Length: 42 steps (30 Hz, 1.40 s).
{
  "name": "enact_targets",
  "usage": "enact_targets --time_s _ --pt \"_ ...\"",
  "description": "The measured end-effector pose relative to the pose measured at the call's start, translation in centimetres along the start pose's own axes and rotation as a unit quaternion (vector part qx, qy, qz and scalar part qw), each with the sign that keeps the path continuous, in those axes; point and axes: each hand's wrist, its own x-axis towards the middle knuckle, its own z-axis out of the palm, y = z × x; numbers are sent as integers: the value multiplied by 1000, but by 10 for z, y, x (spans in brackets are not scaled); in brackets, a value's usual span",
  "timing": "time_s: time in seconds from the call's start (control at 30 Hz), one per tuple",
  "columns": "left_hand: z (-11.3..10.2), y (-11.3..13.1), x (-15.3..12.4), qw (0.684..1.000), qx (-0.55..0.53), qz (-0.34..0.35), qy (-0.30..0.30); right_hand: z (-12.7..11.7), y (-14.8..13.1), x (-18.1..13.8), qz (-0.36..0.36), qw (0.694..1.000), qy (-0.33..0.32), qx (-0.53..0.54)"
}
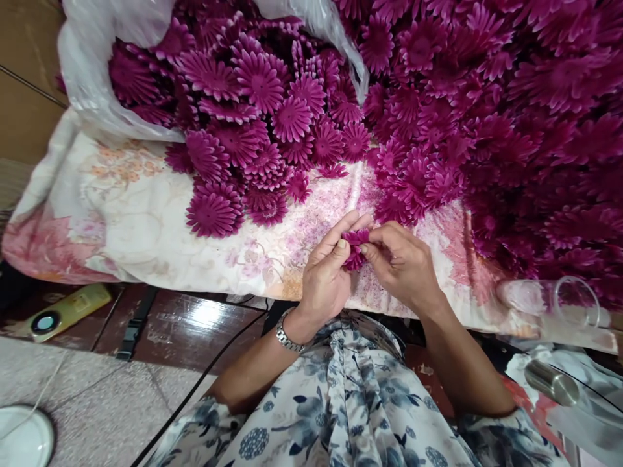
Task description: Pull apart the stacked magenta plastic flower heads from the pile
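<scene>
My left hand (327, 272) and my right hand (402, 261) meet at the front edge of a cloth-covered surface (121, 220). Both pinch one small magenta fabric flower (354, 250) between their fingertips; the fingers hide part of it. A metal watch (288, 337) sits on my left wrist. Many loose magenta flowers (511, 117) lie heaped on the cloth to the right and behind my hands. More of them spill from a clear plastic bag (92, 78) at the back left, with one large bloom (212, 213) lying nearest the front.
A clear glass (559, 301) lies on its side at the cloth's right edge, above a metal cylinder (551, 381). On the floor at left lie a yellow-green device (65, 311), a black strap (134, 324) and a white round object (24, 438). A black cable (214, 370) crosses the floor.
</scene>
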Motion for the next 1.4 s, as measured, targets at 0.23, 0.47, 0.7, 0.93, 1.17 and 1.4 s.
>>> enact_targets --time_s 0.23,0.47,0.7,0.93,1.17,1.4 --pt "-3 0 0 998 39 43 0 -17 18 -5 70 986 147 -34" --pt "10 11 -1 771 525 285 -219 -47 49 21 35 947 155 -279" --pt "40 3 -2 358 726 413 -417 -38 63 16 -32 948 181 -261" --pt "50 -1 -12 323 714 404 -472 -42 65 11 -32 940 230 -252" --pt "53 -4 -12 338 703 403 -479 -43 73 10 -45 932 255 -253" --pt "46 -21 -9 415 648 441 -462 -42 74 8 -44 942 245 -226"
